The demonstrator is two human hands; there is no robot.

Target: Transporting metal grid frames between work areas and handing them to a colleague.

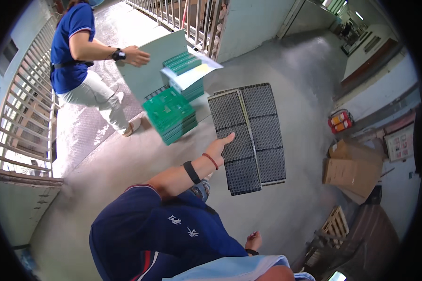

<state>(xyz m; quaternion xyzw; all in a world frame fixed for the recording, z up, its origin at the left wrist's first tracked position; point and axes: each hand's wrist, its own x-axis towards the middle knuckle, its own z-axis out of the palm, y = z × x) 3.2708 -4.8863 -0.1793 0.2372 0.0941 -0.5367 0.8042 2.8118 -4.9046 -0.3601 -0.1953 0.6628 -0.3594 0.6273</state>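
Observation:
My left hand [218,149] is closed on the near long edge of black grid panels [241,161], its thumb lying over their face. Two panels overlap, and a pale strip runs lengthwise between them. They are held out in front of me above the floor. My right hand [253,241] hangs low beside my body with its fingers loosely curled, and I see nothing in it. Ahead on the left, a stack of green circuit boards [169,112] stands by a pale upright board [147,65]. Another green stack [194,89] behind has white paper [191,78] on top.
A co-worker [75,51] in a blue shirt reaches a hand [137,56] to the pale board. Metal railings [26,98] line the left. On the right are a cardboard box [354,171], red fire extinguishers [341,121] and a wooden pallet [335,227]. Grey floor [305,84] runs ahead.

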